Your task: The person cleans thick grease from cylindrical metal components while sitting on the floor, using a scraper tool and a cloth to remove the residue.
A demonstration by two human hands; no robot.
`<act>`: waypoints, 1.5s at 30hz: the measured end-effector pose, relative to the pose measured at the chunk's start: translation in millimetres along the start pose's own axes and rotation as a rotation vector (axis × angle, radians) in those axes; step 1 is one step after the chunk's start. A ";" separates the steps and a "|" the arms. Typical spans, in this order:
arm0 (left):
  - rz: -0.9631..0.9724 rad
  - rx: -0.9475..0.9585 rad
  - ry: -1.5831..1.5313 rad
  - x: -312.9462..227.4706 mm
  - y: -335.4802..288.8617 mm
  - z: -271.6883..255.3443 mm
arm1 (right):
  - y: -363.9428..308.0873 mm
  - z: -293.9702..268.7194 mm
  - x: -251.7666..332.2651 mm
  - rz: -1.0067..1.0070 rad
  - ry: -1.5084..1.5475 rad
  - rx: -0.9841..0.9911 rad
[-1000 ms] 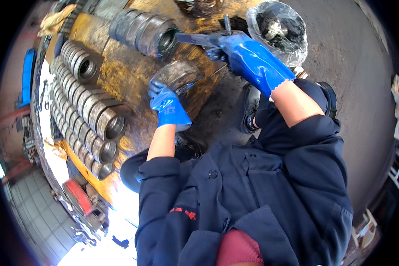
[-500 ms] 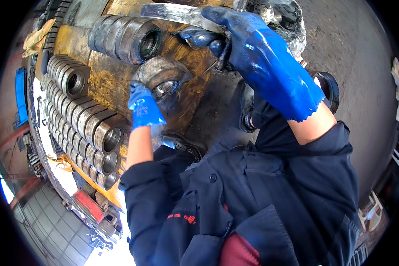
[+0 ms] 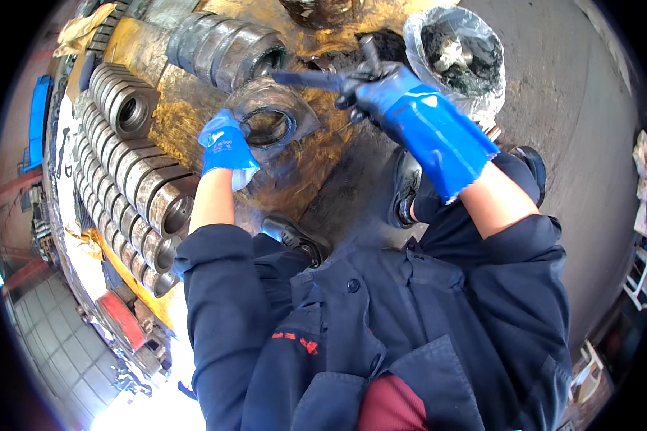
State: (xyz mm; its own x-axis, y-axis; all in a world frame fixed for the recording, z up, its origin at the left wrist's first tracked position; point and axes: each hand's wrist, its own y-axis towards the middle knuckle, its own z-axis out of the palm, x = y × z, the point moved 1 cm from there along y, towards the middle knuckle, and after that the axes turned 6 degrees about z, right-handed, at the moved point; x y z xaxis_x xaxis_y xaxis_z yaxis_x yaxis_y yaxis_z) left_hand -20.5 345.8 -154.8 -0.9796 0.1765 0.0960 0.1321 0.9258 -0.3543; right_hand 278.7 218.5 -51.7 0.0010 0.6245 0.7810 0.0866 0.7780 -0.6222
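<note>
My left hand (image 3: 224, 140), in a blue rubber glove, grips the near left rim of a greasy metal ring (image 3: 264, 95) with a wide round bore. The ring rests on the oily yellow-brown work surface. My right hand (image 3: 392, 97), in a blue glove blackened at the fingers, is closed round a flat, dark, blade-like scraper (image 3: 305, 80). Its blade points left, over the far right side of the ring. Whether the blade touches the ring I cannot tell. Just beyond lies a row of thick dark metal rings (image 3: 216, 50) on its side.
Several rows of metal rings (image 3: 133, 169) line the left side. At the far right stands a bucket lined with clear plastic (image 3: 497, 79), with black grease inside. A dark heap of grease (image 3: 381, 44) lies beside it. My shoes (image 3: 406, 183) are on the floor close by.
My right hand has come nearer and lower, and the scraper has swung down toward the ring. The ring's bore now faces up more. My left hand still holds its rim.
</note>
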 end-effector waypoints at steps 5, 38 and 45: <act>0.101 -0.228 -0.277 33.6 -35.8 -41.3 | 39.9 11.5 -40.8 -0.214 -0.761 0.050; -0.210 -0.630 -0.389 141.0 -153.0 -65.7 | 141.6 57.5 -184.2 0.009 -0.218 0.058; -0.156 -0.646 -0.357 146.4 -153.8 -57.2 | 106.5 96.0 -201.4 0.136 -0.023 0.007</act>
State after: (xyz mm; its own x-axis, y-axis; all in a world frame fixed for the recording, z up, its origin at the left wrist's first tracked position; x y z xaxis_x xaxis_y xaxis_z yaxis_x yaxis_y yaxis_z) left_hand -175.6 248.4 -33.1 -0.9693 0.0097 -0.2458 -0.0576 0.9625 0.2653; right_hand 192.1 182.1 -280.4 -0.0106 0.7255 0.6881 0.0804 0.6866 -0.7226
